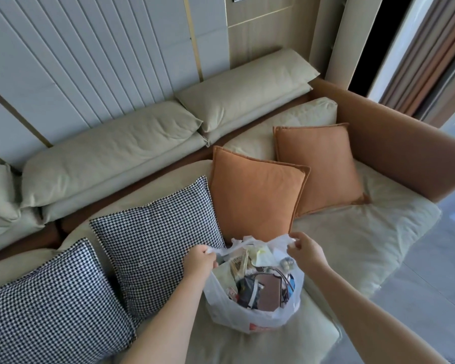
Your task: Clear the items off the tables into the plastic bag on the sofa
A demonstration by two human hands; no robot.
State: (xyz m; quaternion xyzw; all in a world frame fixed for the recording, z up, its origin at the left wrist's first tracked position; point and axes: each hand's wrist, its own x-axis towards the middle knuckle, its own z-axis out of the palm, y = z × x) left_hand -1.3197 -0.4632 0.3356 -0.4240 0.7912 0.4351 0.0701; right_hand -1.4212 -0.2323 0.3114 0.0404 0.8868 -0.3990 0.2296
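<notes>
You are looking at a thin, crinkled, translucent white plastic bag (250, 315) sitting on a sofa (352, 232) of soft, matt, pale cream cloth with a smooth tan side panel. Two cushions (155, 232) are showing coarse black-and-white houndstooth weave, two others (255, 195) matt orange cloth. The wall panels (90, 61) are looking padded, smooth and pale, with thin glossy brass-coloured strips.
</notes>
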